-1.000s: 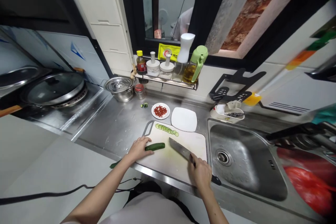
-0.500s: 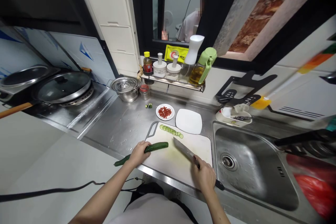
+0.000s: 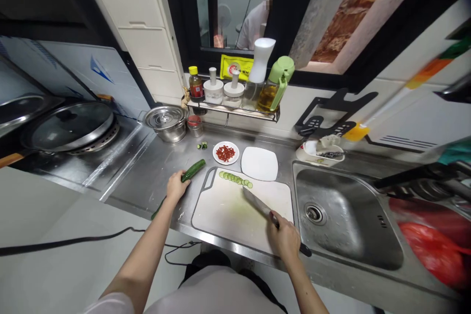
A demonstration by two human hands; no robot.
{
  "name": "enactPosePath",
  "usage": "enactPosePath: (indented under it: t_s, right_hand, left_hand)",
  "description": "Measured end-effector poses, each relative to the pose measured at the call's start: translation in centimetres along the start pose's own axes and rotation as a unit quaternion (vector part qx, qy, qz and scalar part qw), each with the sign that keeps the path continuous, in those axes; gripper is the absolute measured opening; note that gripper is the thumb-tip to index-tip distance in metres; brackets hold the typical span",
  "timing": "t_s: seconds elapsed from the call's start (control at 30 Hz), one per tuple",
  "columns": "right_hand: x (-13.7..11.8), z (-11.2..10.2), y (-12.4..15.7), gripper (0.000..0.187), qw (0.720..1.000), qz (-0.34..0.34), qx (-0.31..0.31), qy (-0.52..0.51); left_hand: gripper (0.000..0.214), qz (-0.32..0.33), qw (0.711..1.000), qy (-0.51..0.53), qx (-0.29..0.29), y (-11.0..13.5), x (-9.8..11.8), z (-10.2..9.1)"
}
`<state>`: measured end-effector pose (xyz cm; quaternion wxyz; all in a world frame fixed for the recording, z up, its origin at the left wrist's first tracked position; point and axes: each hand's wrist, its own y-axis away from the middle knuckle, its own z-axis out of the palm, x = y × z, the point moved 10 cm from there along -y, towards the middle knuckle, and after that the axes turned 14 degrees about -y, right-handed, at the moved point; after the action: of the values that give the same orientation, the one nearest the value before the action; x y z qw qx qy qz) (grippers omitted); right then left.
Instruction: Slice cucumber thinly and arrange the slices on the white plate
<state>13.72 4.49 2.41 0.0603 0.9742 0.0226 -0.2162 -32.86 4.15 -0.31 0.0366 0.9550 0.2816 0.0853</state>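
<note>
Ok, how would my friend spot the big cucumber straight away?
Find the steel counter left of the sink. Left of the white cutting board, the left hand holds the cucumber: one long, dark green piece, unlike the thin, pale cucumber slices on the board.

The left hand (image 3: 175,189) covered the middle of the cucumber (image 3: 194,170), while the right hand (image 3: 287,240) hid much of the handle of the knife (image 3: 255,202) and a corner of the cutting board (image 3: 221,208). The picture's left edge cut off a wooden handle (image 3: 11,159), and a red bag (image 3: 430,252) blurred into shadow on the right. The red pieces (image 3: 225,153) were too small to identify, though they were possibly chopped chilli. Fine print on the yellow packet (image 3: 240,65) was unreadable, and the lid (image 3: 165,117) concealed the pot's (image 3: 173,133) contents.
</note>
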Motion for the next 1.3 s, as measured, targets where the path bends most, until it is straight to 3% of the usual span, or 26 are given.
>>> enactPosePath:
  t_s: [0.2, 0.47, 1.07, 1.2, 1.3]
  right_hand:
    - [0.6, -0.1, 0.1, 0.040, 1.000, 0.008, 0.010, -0.014]
    - [1.3, -0.4, 0.2, 0.037, 0.999, 0.022, 0.022, -0.014]
    - [1.0, -0.4, 0.3, 0.038, 0.999, 0.030, 0.013, -0.026]
    - [1.2, -0.3, 0.5, 0.038, 0.999, 0.039, 0.005, -0.017]
    - [1.6, -0.2, 0.7, 0.038, 0.999, 0.050, 0.004, -0.017]
  left_hand:
    - [0.039, -0.029, 0.998, -0.045, -0.021, -2.7, 0.2, 1.3]
    - [0.042, -0.044, 0.996, -0.070, -0.025, -4.8, 0.4, 1.7]
    - [0.061, -0.053, 0.994, -0.079, -0.045, -4.4, 1.3, 1.1]
    - [0.058, -0.072, 0.994, -0.085, 0.016, -2.9, 2.1, -1.0]
    - [0.043, -0.035, 0.993, -0.064, 0.094, -0.5, 5.2, -2.4]
